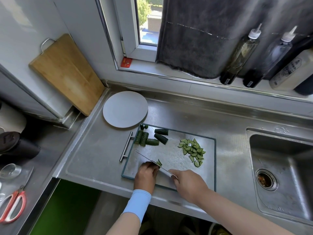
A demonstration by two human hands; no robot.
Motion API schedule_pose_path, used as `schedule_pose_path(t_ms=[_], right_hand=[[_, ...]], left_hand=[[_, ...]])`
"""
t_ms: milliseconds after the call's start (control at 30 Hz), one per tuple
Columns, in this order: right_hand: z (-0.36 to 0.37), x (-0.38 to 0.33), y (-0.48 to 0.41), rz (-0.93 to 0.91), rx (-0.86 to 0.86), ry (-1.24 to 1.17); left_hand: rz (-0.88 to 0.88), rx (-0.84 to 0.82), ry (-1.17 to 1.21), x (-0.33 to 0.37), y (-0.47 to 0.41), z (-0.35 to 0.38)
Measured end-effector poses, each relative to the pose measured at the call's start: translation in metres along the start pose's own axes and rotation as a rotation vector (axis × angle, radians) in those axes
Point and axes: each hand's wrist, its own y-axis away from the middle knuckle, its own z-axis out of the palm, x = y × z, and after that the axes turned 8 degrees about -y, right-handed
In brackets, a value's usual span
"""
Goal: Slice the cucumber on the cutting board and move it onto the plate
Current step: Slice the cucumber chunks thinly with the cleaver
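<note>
1. a clear glass (10, 170) stands at the far left on a lower counter; i cannot tell what it holds.
2. the white plate (125, 109) lies flat just beyond the far left corner of the cutting board (169, 150).
3. the board, dark-rimmed with a metal handle (126, 146) on its left edge, carries cucumber chunks (144, 139) at its far left and a loose heap of cucumber slices (193, 150) toward its right.
4. the sink (279, 150) on the right has brownish scraps in its drain strainer (266, 179).
5. the left hand (146, 173) sits at the board's near edge, fingers curled and pressed together over a cucumber piece (159, 162). only a few green edges of the piece show at the fingertips, right against the blade.
6. the right hand (188, 182) grips the knife (147, 158), fingers wrapped round the hidden handle. the blade slants away to the far left, alongside the left knuckles.
7. the counter (94, 150) is stainless steel. red-handled scissors (13, 207) lie at the left and a wooden board (66, 73) leans on the wall. a dark towel (194, 39) hangs by the window (145, 22), and bottles (240, 53) line the sill.
</note>
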Motion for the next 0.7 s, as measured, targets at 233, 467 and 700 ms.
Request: schedule_pose_path(t_ms=[233,467,700], right_hand=[[0.0017,0.0010,-0.0046,0.021,-0.036,-0.030],[0.0009,0.0017,-0.0081,0.011,-0.038,0.007],[0.0005,-0.0001,-0.0057,0.013,-0.044,0.000]], left_hand=[[0.014,0.015,0.027,-0.0016,0.0001,0.0008],[0.030,-0.036,0.037,-0.0056,0.0051,0.0017],[0.015,-0.028,0.045,-0.0050,0.0049,-0.0004]])
